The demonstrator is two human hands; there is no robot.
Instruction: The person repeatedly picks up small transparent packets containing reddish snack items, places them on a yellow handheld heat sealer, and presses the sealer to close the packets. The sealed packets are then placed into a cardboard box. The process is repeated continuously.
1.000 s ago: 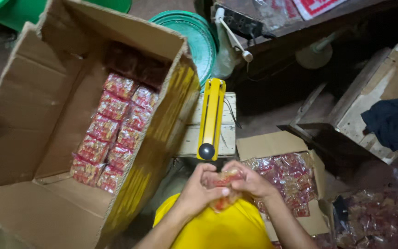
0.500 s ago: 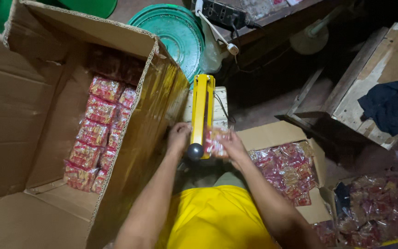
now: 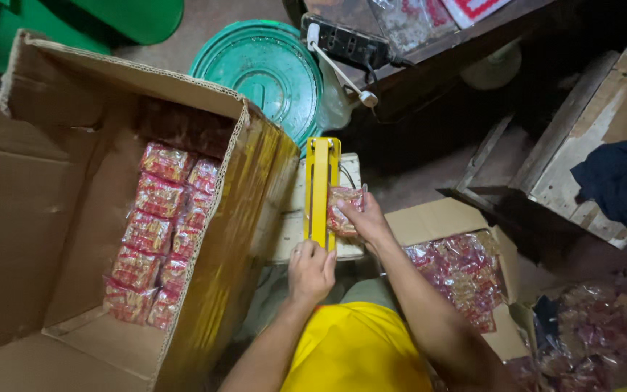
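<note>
A yellow heat sealer (image 3: 321, 183) lies in front of me on a pale base, its arm down. My left hand (image 3: 310, 270) presses on the near end of the arm, fingers closed over the handle. My right hand (image 3: 366, 218) holds a small clear packet of red snacks (image 3: 342, 210) with its edge under the sealer arm, just right of the bar.
A big open cardboard box (image 3: 205, 239) on the left holds rows of red packets (image 3: 155, 239). A smaller box of loose packets (image 3: 462, 272) sits at the right. A green lid (image 3: 263, 69), a power strip (image 3: 342, 45) and wooden crates (image 3: 604, 145) lie beyond.
Both hands moved forward from my lap to the sealer. The packet went from both hands to the right hand under the arm, and the left hand took the handle and lowered it.
</note>
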